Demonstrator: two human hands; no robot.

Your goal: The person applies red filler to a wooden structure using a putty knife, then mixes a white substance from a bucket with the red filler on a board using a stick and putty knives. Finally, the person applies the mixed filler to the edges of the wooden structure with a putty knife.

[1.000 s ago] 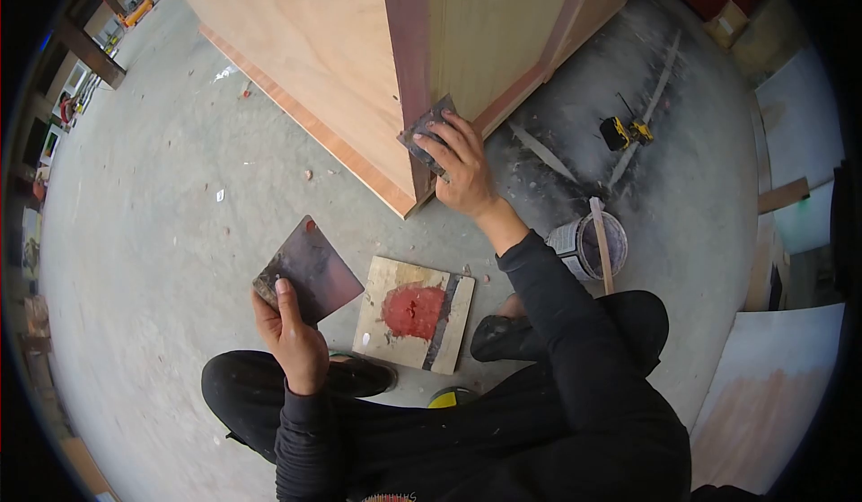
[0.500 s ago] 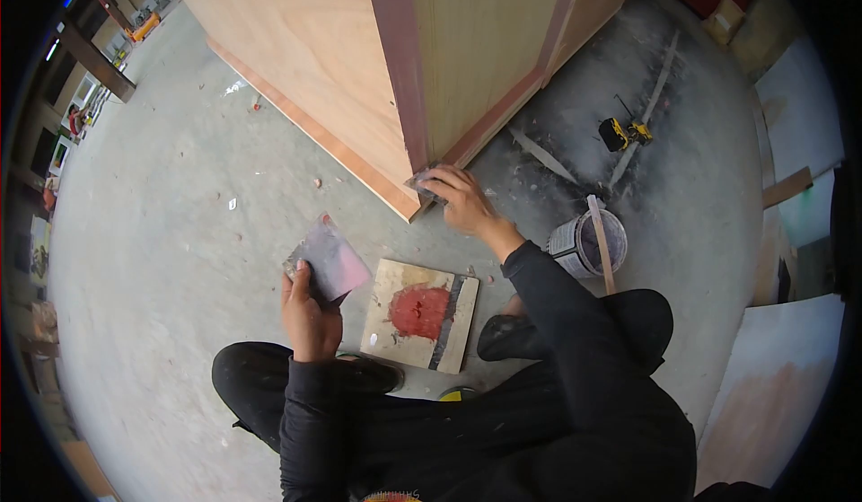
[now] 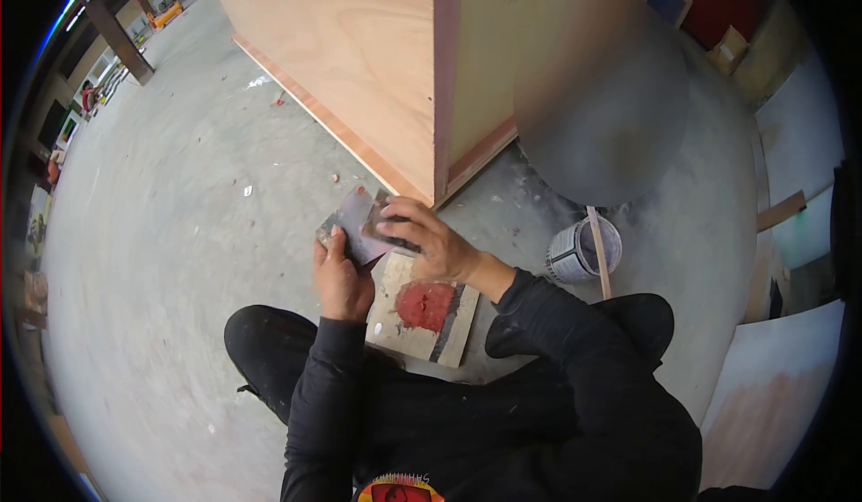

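Grey stained metal plate (image 3: pixel 348 222) is clamped in the left hand (image 3: pixel 341 282) grip, and a small dark scraper (image 3: pixel 386 231), pinched by the right hand (image 3: pixel 431 243), is pressed on it from 3 o'clock.

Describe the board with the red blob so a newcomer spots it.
Find the big plywood cabinet on the concrete floor. Just off its near corner lies a small pale board. Unlike the grey bucket beside it, it is flat, with a red blob.

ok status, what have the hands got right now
Left grip shut on big scraper. Right grip presses small scraper against it. Putty board just below, nothing between.
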